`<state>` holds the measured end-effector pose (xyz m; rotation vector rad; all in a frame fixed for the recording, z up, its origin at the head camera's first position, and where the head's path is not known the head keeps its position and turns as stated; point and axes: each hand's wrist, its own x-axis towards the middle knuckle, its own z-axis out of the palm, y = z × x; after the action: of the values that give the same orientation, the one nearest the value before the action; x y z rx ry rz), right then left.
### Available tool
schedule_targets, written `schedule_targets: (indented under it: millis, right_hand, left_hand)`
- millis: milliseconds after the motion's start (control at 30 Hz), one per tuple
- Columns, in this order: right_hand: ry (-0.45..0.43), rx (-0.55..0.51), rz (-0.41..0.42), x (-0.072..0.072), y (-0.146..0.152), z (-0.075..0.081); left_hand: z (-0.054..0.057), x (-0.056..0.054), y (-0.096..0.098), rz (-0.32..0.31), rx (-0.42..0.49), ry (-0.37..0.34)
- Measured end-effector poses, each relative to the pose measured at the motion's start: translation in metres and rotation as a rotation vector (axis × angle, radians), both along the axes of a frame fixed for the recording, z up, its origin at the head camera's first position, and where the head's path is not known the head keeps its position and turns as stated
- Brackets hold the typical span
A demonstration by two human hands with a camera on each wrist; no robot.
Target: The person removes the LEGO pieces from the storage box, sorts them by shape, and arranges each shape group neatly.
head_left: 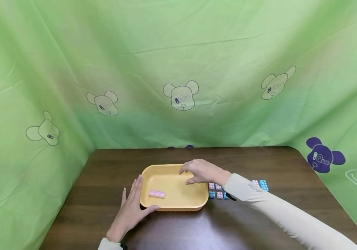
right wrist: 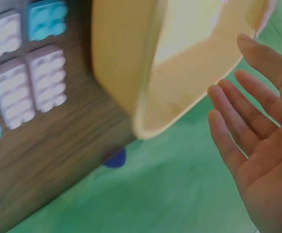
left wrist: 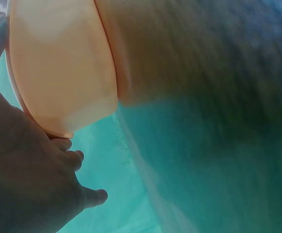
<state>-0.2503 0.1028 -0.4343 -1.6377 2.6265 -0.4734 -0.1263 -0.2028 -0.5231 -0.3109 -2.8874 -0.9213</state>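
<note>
A yellow plastic tub [head_left: 175,189] sits on the table, a pink toy building brick [head_left: 157,194] lying in its left part. My left hand [head_left: 130,208] rests against the tub's left end, thumb along the front rim and fingers straight along the side. In the left wrist view this hand [left wrist: 29,160] spans the tub's end wall [left wrist: 63,63]. Over the tub's right rear part hovers my right hand [head_left: 201,172], its fingers loosely bent. The right wrist view shows that hand [right wrist: 262,126] with nothing between thumb and fingers, beside the tub rim [right wrist: 143,128].
Right of the tub, several pink and blue bricks [head_left: 219,195] lie in rows, partly hidden by the right sleeve [head_left: 244,189]. Farther right is a blue brick [head_left: 263,185]. A green curtain [head_left: 178,69] with bear drawings encloses the brown wooden table [head_left: 103,173].
</note>
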Motion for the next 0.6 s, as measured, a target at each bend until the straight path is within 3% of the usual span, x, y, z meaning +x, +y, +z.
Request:
schedule_targets:
  millis: [233, 400, 600]
  right_hand:
    - [-0.038, 0.1, 0.054, 0.005, -0.039, -0.005]
    - [0.035, 0.2, 0.091, 0.011, -0.066, -0.013]
    - [0.046, 0.29, 0.099, 0.018, -0.095, -0.023]
  left_hand:
    - [0.0, 0.0, 0.002, -0.007, -0.007, 0.009]
    - [-0.001, 0.002, 0.002, -0.01, 0.001, 0.016]
    - [-0.001, 0.003, 0.003, -0.005, -0.02, 0.04]
